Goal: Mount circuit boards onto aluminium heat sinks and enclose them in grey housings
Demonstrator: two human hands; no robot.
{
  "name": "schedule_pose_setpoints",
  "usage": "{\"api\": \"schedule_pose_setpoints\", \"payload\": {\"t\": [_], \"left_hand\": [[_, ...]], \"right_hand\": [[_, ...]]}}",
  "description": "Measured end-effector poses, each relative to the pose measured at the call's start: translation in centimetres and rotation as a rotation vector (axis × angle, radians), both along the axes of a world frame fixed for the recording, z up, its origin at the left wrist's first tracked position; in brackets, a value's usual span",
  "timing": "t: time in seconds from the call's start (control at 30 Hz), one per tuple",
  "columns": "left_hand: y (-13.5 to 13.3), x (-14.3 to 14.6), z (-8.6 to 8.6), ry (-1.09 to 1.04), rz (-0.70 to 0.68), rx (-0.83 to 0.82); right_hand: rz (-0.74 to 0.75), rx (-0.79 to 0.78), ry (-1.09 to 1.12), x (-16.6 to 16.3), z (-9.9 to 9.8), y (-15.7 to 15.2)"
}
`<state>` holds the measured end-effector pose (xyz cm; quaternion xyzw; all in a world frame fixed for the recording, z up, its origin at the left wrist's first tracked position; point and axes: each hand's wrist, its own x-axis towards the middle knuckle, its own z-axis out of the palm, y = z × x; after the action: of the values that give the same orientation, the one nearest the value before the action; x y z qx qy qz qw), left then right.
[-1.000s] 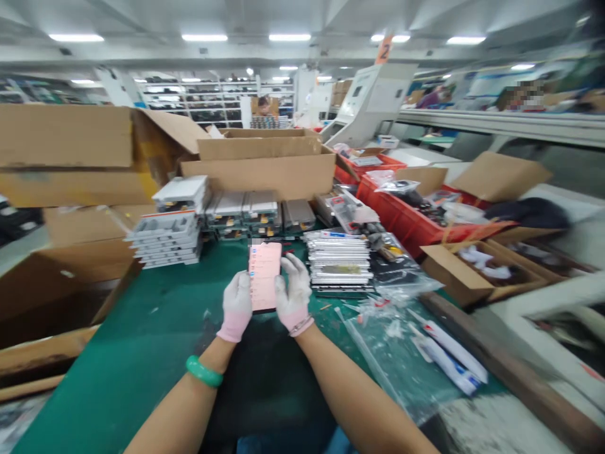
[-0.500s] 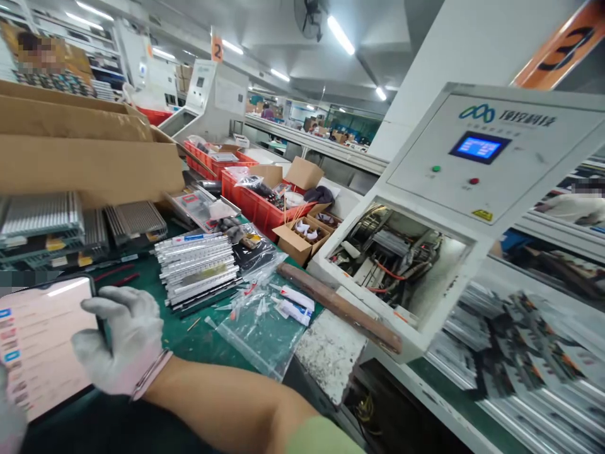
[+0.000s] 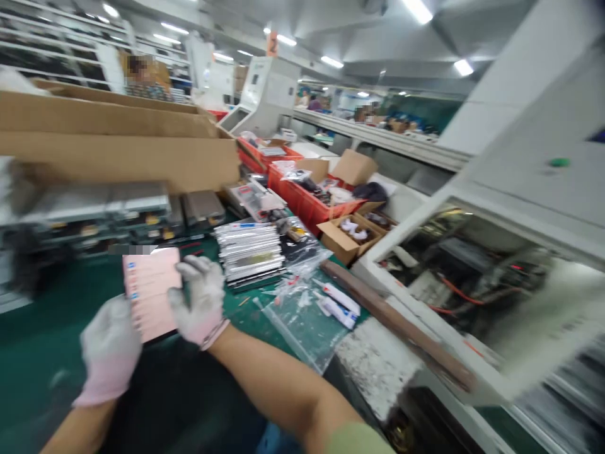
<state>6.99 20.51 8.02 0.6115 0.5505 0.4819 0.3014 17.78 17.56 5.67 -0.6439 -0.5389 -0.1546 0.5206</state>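
Both of my gloved hands hold a phone [image 3: 151, 290] with a lit pinkish screen above the green mat [image 3: 38, 353]. My left hand [image 3: 109, 350] grips its lower left edge, fingers curled. My right hand [image 3: 201, 299] is wrapped round its right edge. A stack of flat silvery panels [image 3: 250, 252] lies just right of my right hand. The picture is blurred by head motion.
Open cardboard boxes [image 3: 118, 148] and rows of trays [image 3: 94, 211] stand behind the phone. Clear plastic bags with small tubes [image 3: 307, 309] lie at right, then a brown bar [image 3: 397, 321], red bins [image 3: 307, 202], a small carton [image 3: 350, 236] and a white machine [image 3: 496, 252].
The view swung far right, then partly back left. Both hands kept hold of the phone, and my left hand is back in view.
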Motion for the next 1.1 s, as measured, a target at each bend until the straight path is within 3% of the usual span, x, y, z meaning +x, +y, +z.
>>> {"api": "schedule_pose_setpoints", "payload": {"t": [0.07,0.37,1.1], "left_hand": [[-0.1,-1.0,-0.4,-0.207,-0.103,0.006],[-0.6,-1.4,-1.7,-0.239,-0.206,0.023],[-0.9,-1.6,-1.9,-0.254,-0.230,0.019]], "right_hand": [[0.025,0.012,0.065,-0.3,-0.3,-0.3],[0.085,0.086,0.078,-0.8,-1.5,-1.2],[0.057,0.039,0.021,-1.1,-1.7,-1.3]]}}
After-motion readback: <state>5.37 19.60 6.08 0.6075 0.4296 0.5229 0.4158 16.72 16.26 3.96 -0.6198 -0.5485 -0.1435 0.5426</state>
